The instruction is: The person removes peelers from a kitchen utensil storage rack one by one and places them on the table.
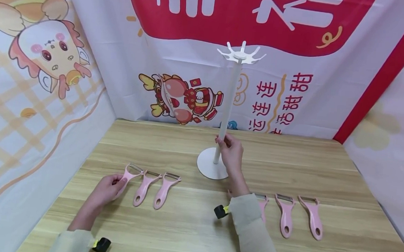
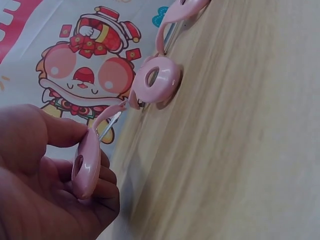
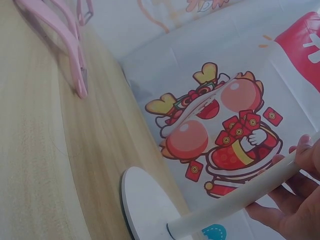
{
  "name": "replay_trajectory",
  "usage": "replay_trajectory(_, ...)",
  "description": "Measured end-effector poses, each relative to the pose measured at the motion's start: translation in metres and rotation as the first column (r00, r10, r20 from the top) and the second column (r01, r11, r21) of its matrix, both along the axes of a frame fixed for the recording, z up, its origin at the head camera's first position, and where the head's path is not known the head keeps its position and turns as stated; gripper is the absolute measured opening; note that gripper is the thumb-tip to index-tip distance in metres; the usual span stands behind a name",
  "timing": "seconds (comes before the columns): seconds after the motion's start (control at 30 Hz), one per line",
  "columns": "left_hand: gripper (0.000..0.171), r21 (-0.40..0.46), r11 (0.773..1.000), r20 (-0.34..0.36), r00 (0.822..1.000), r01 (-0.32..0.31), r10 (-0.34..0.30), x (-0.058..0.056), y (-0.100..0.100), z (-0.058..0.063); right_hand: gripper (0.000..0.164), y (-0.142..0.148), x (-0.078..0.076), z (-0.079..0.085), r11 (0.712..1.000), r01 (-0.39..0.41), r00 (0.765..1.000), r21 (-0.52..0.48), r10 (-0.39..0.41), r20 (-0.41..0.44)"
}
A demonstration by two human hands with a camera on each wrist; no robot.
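Note:
My left hand (image 1: 109, 188) pinches the handle of a pink peeler (image 2: 88, 165), the leftmost of three on the left side of the table. Its blade end points away from me. Right beside it lie a second peeler (image 1: 144, 188) and a third peeler (image 1: 164, 191). My right hand (image 1: 232, 154) grips the lower pole of a white stand (image 1: 229, 104), fingers curled round it in the right wrist view. The stand is upright on its round base (image 3: 147, 205), and a ring of upturned hooks (image 1: 241, 56) crowns it.
Right of my right forearm lie more pink peelers, among them one (image 1: 284, 215) and another (image 1: 312, 217); the sleeve partly covers others. A printed cloth (image 1: 190, 54) hangs behind the wooden table (image 1: 187, 227), with further cloths at both sides.

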State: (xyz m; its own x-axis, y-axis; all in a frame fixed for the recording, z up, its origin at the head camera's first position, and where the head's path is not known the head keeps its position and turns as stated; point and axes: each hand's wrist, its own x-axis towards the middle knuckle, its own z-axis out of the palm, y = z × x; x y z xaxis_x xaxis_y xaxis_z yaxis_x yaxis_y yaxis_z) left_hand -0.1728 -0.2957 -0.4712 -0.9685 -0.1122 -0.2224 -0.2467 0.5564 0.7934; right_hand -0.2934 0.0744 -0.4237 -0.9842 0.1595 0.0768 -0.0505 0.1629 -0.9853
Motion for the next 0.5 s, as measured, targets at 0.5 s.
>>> replay_trajectory(0.5, 0.028, -0.323, 0.943, -0.002, 0.996, 0.082, -0.087, -0.006, 0.001, -0.012, 0.020, 0.001, -0.001, -0.001, 1.000, -0.001, 1.000, 0.001, 0.001, -0.008)
